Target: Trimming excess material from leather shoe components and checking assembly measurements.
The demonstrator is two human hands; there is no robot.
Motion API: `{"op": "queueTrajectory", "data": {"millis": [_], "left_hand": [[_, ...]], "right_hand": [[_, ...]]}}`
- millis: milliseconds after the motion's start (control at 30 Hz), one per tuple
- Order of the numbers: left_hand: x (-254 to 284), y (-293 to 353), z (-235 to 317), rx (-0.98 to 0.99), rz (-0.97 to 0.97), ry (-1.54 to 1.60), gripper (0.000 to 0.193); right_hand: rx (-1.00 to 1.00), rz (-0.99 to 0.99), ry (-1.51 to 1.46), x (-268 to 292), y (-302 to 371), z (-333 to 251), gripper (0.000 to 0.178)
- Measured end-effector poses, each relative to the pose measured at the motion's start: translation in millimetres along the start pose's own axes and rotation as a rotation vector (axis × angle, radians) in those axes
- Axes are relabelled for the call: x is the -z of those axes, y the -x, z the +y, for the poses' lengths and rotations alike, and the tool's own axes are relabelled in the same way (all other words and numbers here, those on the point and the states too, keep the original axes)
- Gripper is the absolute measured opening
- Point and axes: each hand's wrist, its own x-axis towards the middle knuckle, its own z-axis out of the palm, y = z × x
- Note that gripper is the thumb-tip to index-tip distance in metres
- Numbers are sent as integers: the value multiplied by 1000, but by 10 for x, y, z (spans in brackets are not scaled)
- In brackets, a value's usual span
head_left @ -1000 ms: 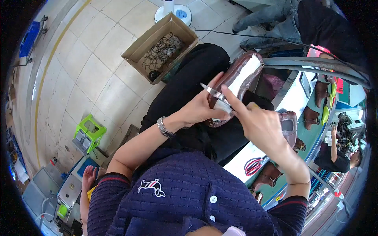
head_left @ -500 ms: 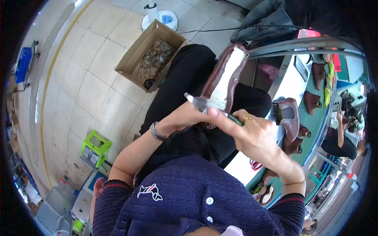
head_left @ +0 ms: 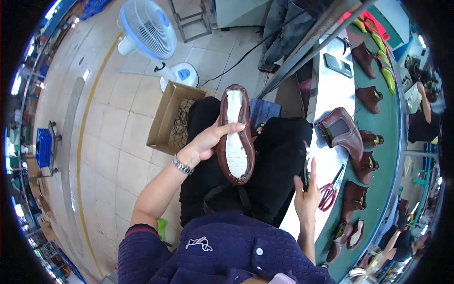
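Note:
A brown leather shoe (head_left: 249,142) is held upside down over my lap, its white underside (head_left: 236,151) facing up. My left hand (head_left: 208,142) grips it from the left side, thumb lying across the white part. Off to the right, at the edge of the bench, my right hand (head_left: 308,196) is closed around a hand tool (head_left: 306,174) with a dark green handle and a bright metal end. The tool's exact kind does not show. Close to that hand, red-handled scissors (head_left: 327,198) lie on the bench.
On my right runs a white bench (head_left: 333,90) with a brown boot (head_left: 347,135), beside a green surface holding several brown shoes and boots. A cardboard box (head_left: 161,118) with tangled material stands left of my legs, below a white-blue fan (head_left: 147,29). A metal bar (head_left: 302,52) slants ahead.
My right hand and the tool have moved away from the shoe, to the right. The shoe has come nearer and turned more upright in view. My left hand now grips its side. The view has shifted.

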Motion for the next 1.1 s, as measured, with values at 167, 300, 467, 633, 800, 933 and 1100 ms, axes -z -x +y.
{"op": "queueTrajectory", "data": {"millis": [167,300,467,633,800,933,1100], "left_hand": [[-266,184,0,-350,-16,-358,110],[-431,76,-37,-561,-86,-621,132],[-357,-140,-166,-564,-128,-821,138],[-454,-149,-273,-492,-184,-745,141],[-502,-122,-318,-452,-199,-785,141],[-483,-100,-487,-301,-208,-731,142],[-334,11,-775,-197,-291,-726,147]], "right_hand": [[-204,207,292,60,285,843,51],[-193,197,368,39,294,1213,51],[4,292,405,74,110,1061,42],[153,293,-28,-69,-82,694,36],[281,138,-418,-64,-247,196,31],[226,-183,-869,-57,-301,56,53],[9,-621,-1091,-258,-334,35,87]]}}
